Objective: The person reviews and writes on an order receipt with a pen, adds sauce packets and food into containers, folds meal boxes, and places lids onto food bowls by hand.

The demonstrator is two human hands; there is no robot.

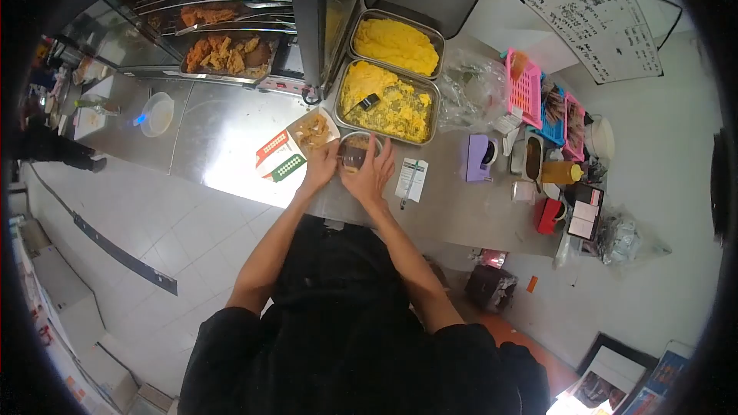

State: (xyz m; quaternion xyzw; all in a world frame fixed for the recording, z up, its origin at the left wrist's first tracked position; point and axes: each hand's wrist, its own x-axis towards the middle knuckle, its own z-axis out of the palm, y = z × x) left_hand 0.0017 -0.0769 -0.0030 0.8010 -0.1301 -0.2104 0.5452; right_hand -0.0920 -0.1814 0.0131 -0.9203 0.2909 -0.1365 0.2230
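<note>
A round clear tub (354, 155) with dark brown contents stands at the counter's front edge. My right hand (370, 174) grips its right side, fingers reaching over the rim. My left hand (321, 169) is closed at the tub's left side, thumb and fingertips against it. Just left of the tub is an open paper food box (323, 117) holding brown fried food (312, 131). Its white, red and green printed flap (280, 156) lies toward the front left. A small printed slip (415, 177) with a pen (409, 187) on it rests right of my right hand.
Behind my hands are two steel trays of yellow rice (427, 124), (397, 43), the nearer with a black-handled utensil (369, 101). A heated cabinet (307, 23) with fried chicken (223, 56) stands left. Rightward are a purple tape dispenser (477, 157), baskets (524, 88) and a sauce bottle (561, 173).
</note>
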